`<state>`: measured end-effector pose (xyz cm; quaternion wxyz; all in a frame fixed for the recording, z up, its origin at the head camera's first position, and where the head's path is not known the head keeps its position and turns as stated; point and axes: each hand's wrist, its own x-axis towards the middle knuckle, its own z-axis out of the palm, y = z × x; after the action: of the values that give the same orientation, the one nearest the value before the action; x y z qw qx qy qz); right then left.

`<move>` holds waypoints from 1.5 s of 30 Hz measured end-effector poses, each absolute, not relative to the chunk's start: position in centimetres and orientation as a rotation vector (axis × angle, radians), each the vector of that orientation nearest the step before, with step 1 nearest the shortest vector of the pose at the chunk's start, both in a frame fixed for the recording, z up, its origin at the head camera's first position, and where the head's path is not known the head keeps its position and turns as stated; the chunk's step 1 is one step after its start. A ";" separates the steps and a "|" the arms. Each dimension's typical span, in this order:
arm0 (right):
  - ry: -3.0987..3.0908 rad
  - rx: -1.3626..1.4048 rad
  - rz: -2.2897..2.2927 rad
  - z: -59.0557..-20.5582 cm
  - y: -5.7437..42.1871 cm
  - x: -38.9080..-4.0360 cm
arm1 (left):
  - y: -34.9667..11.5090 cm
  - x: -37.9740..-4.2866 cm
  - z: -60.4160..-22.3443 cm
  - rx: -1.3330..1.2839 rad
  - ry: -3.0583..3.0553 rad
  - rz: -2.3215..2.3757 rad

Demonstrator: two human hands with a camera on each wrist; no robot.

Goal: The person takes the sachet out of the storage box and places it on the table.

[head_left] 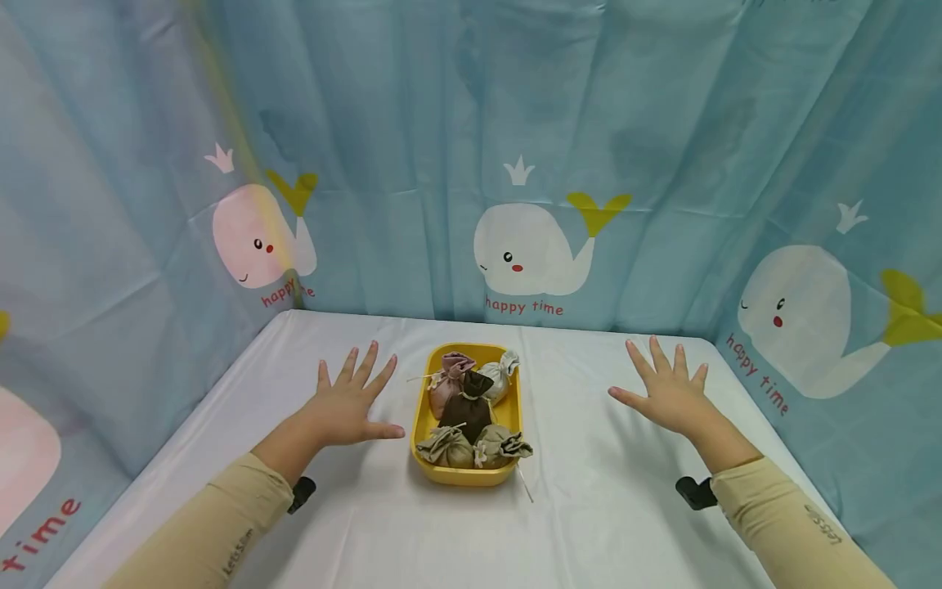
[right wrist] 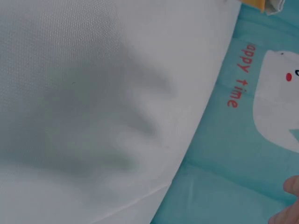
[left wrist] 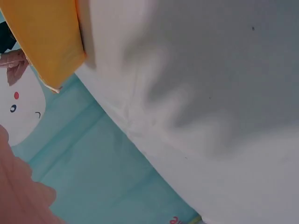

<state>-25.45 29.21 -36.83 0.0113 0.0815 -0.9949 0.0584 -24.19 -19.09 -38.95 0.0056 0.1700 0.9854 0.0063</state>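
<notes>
Both hands hover over the white table with fingers spread, holding nothing. My left hand (head_left: 344, 409) is left of a yellow tray (head_left: 418, 446), its thumb tip close to the tray's edge. Farther off on the other side is my right hand (head_left: 668, 397). Several small tied cloth pouches lie in the tray: a pink pouch (head_left: 444, 391) and a white pouch (head_left: 495, 381) at the back, a dark brown pouch (head_left: 465, 415) in the middle, a greenish pouch (head_left: 450, 448) at front left and an olive-tan pouch (head_left: 495, 447) at front right, its string hanging over the rim.
A white cloth covers the table (head_left: 589, 523). Blue curtains (head_left: 412, 147) printed with whales stand at the back and both sides. Black wrist mounts (head_left: 695, 493) show under the sleeves. Shadows of the hands fall on the cloth in both wrist views.
</notes>
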 end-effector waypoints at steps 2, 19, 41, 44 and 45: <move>-3.102 0.256 0.184 -36.9 29.2 -25.5 | -18.7 -23.9 -38.8 0.545 3.072 0.036; -3.111 0.297 0.207 -37.3 28.5 -25.6 | -16.2 -22.9 -39.9 0.728 2.996 0.046; -3.120 0.330 0.245 -37.8 27.7 -25.9 | -14.6 -22.5 -41.7 0.746 2.923 0.086; -3.123 0.333 0.255 -37.9 27.6 -25.9 | -14.5 -22.5 -41.9 0.748 2.916 0.116; -3.124 0.335 0.259 -37.9 27.6 -25.9 | -14.4 -22.5 -41.9 0.739 2.914 0.114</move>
<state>-25.86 27.62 -37.87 -0.0055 0.1063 -0.9909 0.0823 -22.50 -14.40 -41.95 0.0664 0.2452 0.9665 0.0379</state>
